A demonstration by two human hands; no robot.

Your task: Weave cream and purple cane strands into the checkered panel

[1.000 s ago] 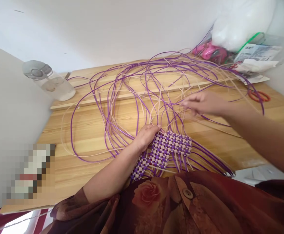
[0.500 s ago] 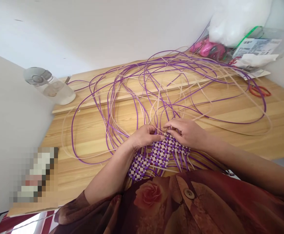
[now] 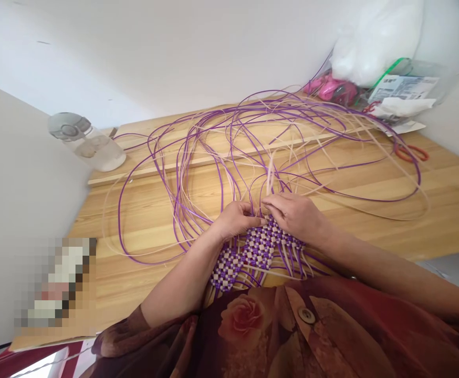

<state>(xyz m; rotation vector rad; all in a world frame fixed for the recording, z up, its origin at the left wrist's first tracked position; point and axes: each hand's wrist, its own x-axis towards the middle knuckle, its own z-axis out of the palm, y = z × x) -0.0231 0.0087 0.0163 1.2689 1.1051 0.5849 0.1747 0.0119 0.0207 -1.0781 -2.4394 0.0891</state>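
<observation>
A woven piece in a purple and beige check lies close to my body, with loose strips sticking out along its edges. My left hand is closed on its upper edge, thumb laid along the weave. Just to the right, my right hand pinches at the same edge, where thin plastic strips come out; its fingertips partly hide the strip they hold. Beyond both hands, long purple strips and beige strips loop loosely over the wooden table.
A clear bottle with a grey lid stands at the back left. Orange-handled scissors lie at the right, partly under strips. Plastic bags and a labelled packet fill the back right corner. A blurred-out object lies at the left edge.
Several beige strips above my right hand have swung into a more upright bunch. My right fingertips have shifted slightly; my left hand keeps its hold. The view has turned a little.
</observation>
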